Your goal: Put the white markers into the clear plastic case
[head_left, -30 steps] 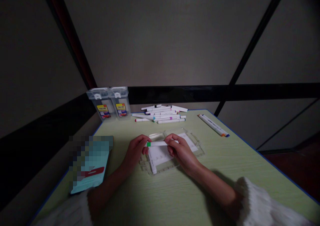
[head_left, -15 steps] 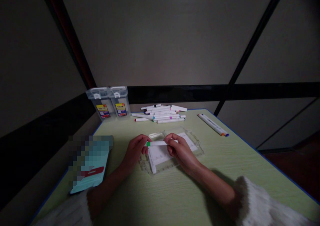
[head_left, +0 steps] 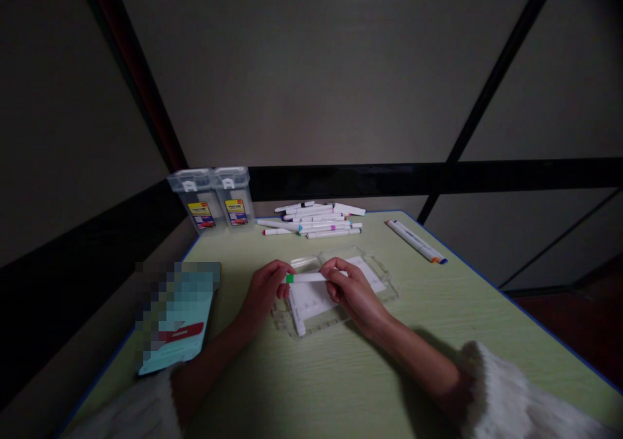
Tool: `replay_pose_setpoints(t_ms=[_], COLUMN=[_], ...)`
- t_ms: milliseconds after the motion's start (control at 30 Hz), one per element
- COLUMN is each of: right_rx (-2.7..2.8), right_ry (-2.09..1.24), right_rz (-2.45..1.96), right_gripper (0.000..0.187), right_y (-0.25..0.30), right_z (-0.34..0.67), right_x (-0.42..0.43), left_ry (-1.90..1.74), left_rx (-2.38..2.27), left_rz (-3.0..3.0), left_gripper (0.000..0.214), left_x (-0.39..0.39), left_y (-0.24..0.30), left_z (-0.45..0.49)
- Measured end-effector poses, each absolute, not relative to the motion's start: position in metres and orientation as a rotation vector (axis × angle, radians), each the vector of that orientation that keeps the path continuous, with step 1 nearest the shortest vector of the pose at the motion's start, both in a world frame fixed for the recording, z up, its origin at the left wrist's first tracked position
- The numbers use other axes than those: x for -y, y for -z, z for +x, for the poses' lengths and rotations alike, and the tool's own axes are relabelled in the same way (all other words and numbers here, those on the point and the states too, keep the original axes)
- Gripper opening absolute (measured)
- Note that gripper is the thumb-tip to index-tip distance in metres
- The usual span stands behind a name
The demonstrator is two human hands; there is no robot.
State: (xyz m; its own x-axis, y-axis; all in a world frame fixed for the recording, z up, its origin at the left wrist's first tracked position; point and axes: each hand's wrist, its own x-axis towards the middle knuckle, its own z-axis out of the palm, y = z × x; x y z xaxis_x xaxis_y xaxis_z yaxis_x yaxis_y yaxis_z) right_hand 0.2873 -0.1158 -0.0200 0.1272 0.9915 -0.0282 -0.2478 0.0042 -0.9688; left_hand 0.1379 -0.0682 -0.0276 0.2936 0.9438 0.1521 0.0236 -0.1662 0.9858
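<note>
A white marker (head_left: 309, 277) with a green band lies level between my two hands. The fingers of my left hand (head_left: 267, 288) pinch its end beside the green band. On the other end, the thumb and fingers of my right hand (head_left: 349, 288) are closed around the white barrel. Beneath both hands an open clear plastic case (head_left: 384, 282) rests on the table, with a white sheet (head_left: 311, 303) lying in it. My fingers cover both tips of the marker.
Behind the case lies a pile of white markers (head_left: 321, 218). Two lidded clear boxes (head_left: 219, 199) stand at the back left. More markers (head_left: 413, 241) lie together near the right edge. A teal packet (head_left: 189, 316), partly pixelated, is beside my left forearm on the pale green table (head_left: 292, 387).
</note>
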Motion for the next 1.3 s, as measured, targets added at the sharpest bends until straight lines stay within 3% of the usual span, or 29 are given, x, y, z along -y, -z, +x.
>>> replay_pose_setpoints(t_ms=[1300], right_rx=[0.949], right_ry=[-1.234], right_rz=[-1.096], right_gripper=[0.013], right_y=[0.0205], right_z=[0.2876], right_x=[0.1159], left_ry=[-1.057], left_rx=[-0.932], left_rz=[1.485], left_gripper=[0.021], left_x=[0.0689], left_y=[0.0257], left_z=[0.138])
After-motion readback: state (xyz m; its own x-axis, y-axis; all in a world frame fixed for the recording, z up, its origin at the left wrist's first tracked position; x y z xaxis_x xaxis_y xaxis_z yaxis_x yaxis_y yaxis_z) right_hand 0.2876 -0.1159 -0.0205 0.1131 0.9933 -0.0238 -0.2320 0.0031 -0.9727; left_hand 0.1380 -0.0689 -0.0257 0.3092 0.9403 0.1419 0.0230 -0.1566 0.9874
